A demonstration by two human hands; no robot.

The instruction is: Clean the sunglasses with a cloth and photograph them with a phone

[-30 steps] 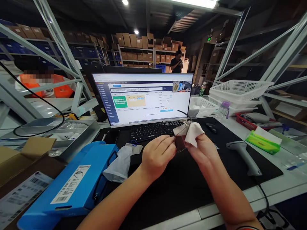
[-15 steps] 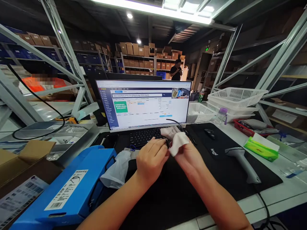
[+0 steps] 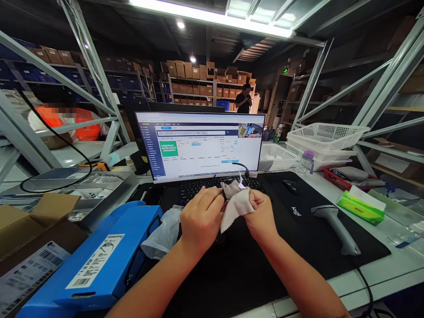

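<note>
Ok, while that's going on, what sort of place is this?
Probably a warehouse packing or inspection station: steel shelving holds stacked cardboard cartons, a handheld barcode scanner lies on the desk mat, and a blue box nearby carries a barcode label.
</note>
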